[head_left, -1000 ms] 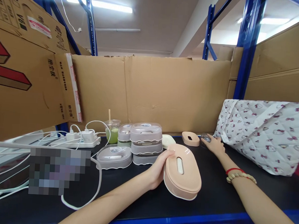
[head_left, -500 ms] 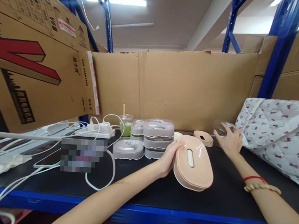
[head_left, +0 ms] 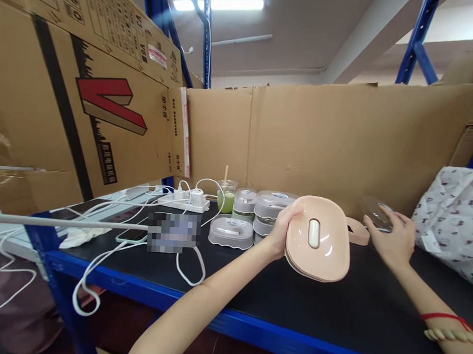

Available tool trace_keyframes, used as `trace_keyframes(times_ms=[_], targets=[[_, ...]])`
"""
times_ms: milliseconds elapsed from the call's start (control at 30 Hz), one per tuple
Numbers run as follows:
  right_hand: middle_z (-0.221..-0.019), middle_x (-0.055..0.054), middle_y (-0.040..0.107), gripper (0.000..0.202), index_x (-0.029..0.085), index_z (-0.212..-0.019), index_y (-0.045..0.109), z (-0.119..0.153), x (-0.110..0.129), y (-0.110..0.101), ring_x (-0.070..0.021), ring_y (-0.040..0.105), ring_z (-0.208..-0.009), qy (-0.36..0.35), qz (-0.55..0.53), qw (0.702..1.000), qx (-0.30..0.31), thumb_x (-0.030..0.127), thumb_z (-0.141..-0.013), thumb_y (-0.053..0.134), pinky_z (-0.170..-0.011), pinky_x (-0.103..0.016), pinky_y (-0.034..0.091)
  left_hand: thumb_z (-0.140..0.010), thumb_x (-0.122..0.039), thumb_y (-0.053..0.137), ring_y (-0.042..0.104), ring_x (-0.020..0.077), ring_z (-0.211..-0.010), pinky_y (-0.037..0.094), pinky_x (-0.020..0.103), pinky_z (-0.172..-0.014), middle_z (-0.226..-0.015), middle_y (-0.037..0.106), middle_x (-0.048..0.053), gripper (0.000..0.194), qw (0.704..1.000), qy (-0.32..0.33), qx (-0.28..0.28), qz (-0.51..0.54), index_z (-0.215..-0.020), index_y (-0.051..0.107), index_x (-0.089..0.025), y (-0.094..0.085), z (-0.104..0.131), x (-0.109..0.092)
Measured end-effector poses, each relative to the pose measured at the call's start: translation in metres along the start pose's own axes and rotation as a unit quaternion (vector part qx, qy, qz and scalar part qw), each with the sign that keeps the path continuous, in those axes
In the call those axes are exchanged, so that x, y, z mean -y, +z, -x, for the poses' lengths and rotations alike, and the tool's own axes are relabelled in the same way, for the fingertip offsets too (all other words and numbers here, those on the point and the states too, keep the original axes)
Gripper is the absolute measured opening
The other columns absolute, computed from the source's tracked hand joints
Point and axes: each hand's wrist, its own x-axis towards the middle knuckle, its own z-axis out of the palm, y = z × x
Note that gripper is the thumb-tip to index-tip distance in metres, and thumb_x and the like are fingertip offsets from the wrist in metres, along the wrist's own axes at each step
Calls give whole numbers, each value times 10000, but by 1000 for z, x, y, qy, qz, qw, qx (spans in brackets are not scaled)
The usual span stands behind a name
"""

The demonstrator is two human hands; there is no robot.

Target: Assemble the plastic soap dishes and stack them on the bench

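My left hand [head_left: 282,228] grips the left edge of a pink oval box [head_left: 319,239], held tilted above the black shelf with its top facing me; a whitish insert sits in a slot at its centre. At the right, my right hand [head_left: 394,235] has its fingers around a clear plastic lid [head_left: 378,213]. Between the two hands, partly behind the held box, a second pink piece [head_left: 358,232] with a dark opening lies on the shelf. Grey boxes with clear lids [head_left: 275,201] are stacked left of the held box, and another grey box [head_left: 231,232] sits in front.
A green drink [head_left: 227,196] with a straw stands behind the boxes. White cables and a power strip [head_left: 184,199] lie at left, near a phone. Cardboard [head_left: 322,134] forms the back wall. A patterned white cloth [head_left: 456,220] sits at far right. The shelf has a blue front edge [head_left: 252,328].
The view has swung left, so the scene sits further right. The pink box in my left hand is turned more face-on. My right hand stays at the clear lid.
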Motion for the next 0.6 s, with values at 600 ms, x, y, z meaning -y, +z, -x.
trace_keyframes(times_ms=[600], targets=[[-1066,-142,521,487,261,-1134,640,-8,-11,14,-332,553,-1005,-35,-36,997,-66,490,-719,527,-868,-476,465,-704,-363,483,614,261,-950,462,351,-845,-808,667,52,368,957,215,-131,142,-982,606,-155,-29,6,-74]])
